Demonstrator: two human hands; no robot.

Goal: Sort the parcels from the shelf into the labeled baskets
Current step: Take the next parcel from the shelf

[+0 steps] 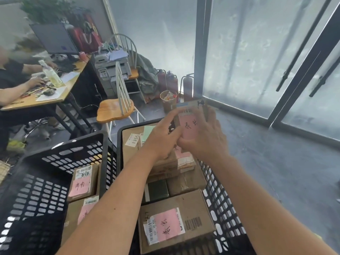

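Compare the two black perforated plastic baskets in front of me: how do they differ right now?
The right black perforated plastic basket is piled with cardboard parcels up to its rim; the left black perforated plastic basket holds only a few, low along its right side, with much bare wall showing. Both hands, the left hand and the right hand, hold a pink-labelled parcel above the right basket, not the left. Both baskets hold pink-labelled boxes.

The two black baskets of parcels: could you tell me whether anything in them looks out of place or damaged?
Nothing stands out. Both hands, left hand and right hand, hold a pink-labelled parcel above the right basket; the boxes there and in the left basket look intact.
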